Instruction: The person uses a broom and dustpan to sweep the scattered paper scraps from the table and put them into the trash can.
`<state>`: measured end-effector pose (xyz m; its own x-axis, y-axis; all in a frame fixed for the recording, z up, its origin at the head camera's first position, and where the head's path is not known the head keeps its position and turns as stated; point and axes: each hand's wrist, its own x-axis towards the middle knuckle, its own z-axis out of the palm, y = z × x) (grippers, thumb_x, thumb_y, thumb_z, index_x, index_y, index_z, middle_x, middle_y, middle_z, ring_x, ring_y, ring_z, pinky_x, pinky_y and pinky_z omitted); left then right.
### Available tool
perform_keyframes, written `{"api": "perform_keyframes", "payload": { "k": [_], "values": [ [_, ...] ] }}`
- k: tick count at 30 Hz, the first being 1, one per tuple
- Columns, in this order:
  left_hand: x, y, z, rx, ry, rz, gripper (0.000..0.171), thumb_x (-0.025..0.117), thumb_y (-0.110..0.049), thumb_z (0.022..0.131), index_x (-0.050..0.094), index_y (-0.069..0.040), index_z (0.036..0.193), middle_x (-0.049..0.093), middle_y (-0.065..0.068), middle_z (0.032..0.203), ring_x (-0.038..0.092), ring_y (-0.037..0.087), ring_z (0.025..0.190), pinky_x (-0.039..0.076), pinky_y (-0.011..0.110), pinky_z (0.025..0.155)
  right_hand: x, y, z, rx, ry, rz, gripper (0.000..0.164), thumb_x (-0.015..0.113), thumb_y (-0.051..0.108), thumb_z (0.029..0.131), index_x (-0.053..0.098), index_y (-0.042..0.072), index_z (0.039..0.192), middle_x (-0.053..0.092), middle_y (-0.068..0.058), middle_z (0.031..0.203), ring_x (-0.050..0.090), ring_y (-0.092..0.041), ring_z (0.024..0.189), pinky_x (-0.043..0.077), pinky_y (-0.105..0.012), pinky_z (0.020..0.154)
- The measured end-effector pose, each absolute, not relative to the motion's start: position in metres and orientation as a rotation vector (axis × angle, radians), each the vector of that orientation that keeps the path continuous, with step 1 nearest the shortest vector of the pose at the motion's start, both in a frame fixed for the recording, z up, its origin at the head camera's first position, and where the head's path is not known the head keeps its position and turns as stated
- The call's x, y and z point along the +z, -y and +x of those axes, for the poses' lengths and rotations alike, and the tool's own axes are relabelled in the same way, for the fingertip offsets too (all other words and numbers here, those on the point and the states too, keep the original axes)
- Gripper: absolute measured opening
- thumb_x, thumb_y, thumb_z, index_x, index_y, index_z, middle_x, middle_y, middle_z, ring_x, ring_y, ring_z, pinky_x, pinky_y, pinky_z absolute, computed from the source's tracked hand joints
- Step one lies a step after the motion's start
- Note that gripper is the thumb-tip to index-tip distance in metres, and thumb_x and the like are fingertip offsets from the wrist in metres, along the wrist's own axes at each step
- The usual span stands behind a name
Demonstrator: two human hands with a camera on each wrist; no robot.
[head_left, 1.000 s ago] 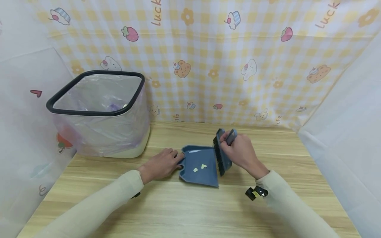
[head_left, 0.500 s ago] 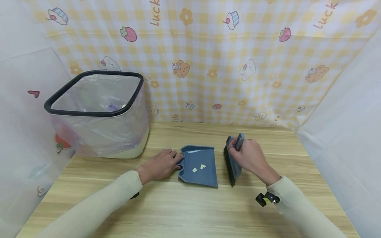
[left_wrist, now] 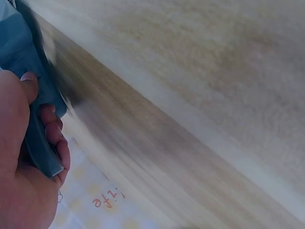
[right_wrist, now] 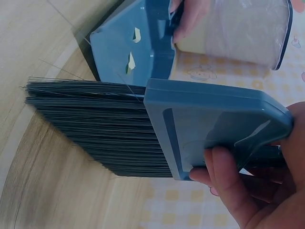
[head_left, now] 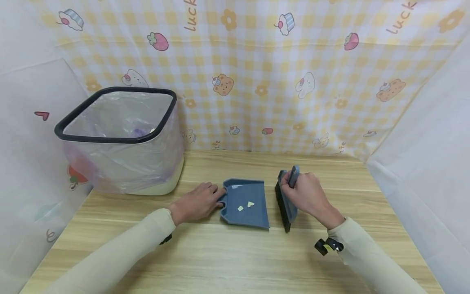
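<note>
A blue-grey dustpan (head_left: 246, 218) lies on the table, its mouth facing right. Two small pale scraps, one of them a notched scrap (head_left: 250, 204) and one a squarish scrap (head_left: 240, 208), rest in it. My left hand (head_left: 198, 201) grips the dustpan's handle; in the left wrist view, thumb and fingers wrap round that handle (left_wrist: 40, 138). My right hand (head_left: 308, 196) holds a blue hand brush (right_wrist: 214, 124) with dark bristles (right_wrist: 100, 126) pointing down, a short way right of the pan's mouth. Fingers of the right hand curl round the brush's handle and head.
At the back left stands a bin with a black rim (head_left: 106, 140), lined with a clear bag and holding some purple and pale bits. A checked yellow curtain (head_left: 249, 61) hangs behind the wooden table (head_left: 227, 261). White sheeting (head_left: 422, 163) closes off the sides.
The brush in my right hand has moved right, away from the dustpan's mouth, then stayed nearly still. The left hand and dustpan have barely moved, and both scraps remain in the pan.
</note>
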<state>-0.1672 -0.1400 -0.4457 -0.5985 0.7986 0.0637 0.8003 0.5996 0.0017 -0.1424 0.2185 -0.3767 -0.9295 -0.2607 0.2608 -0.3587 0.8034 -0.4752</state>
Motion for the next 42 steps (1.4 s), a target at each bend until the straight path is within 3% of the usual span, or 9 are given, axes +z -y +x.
{"api": "perform_keyframes", "payload": {
  "k": [13,26,35,42],
  "values": [
    [-0.426,0.14,-0.171,-0.089,2.778,-1.34,0.042,0.059,-0.03,0.116,0.061,0.002,0.144,0.068,0.014,0.114,0.064,0.03,0.102,0.056,0.048,0.097,-0.374,-0.216,-0.142,0.817,2.841,0.436,0.017,0.06,0.008,0.097,0.063,0.01,0.081,0.043,0.01,0.047,0.046,-0.007,0.039,0.043,-0.03,0.046],
    [-0.396,0.143,-0.177,-0.082,2.639,-1.366,0.034,0.066,-0.027,0.113,0.063,0.001,0.133,0.063,0.01,0.098,0.06,0.027,0.087,0.055,0.044,0.083,-0.377,-0.215,-0.141,0.81,2.811,0.475,0.02,0.061,0.004,0.097,0.059,0.012,0.079,0.044,0.01,0.052,0.049,-0.008,0.044,0.044,-0.028,0.047],
    [-0.375,0.146,-0.177,-0.104,2.627,-1.354,0.032,0.067,-0.027,0.113,0.063,-0.001,0.13,0.063,0.009,0.096,0.062,0.026,0.086,0.056,0.044,0.08,-0.377,-0.214,-0.14,0.806,2.797,0.481,0.021,0.061,0.004,0.097,0.058,0.012,0.078,0.037,0.014,0.051,0.044,-0.007,0.044,0.04,-0.027,0.048],
    [-0.361,0.146,-0.18,-0.099,2.578,-1.372,0.03,0.067,-0.026,0.112,0.062,-0.001,0.128,0.064,0.008,0.097,0.064,0.026,0.086,0.057,0.043,0.079,-0.377,-0.215,-0.14,0.805,2.798,0.484,0.022,0.061,0.004,0.098,0.059,0.014,0.079,0.043,0.012,0.052,0.047,-0.007,0.044,0.042,-0.028,0.048]
  ]
}}
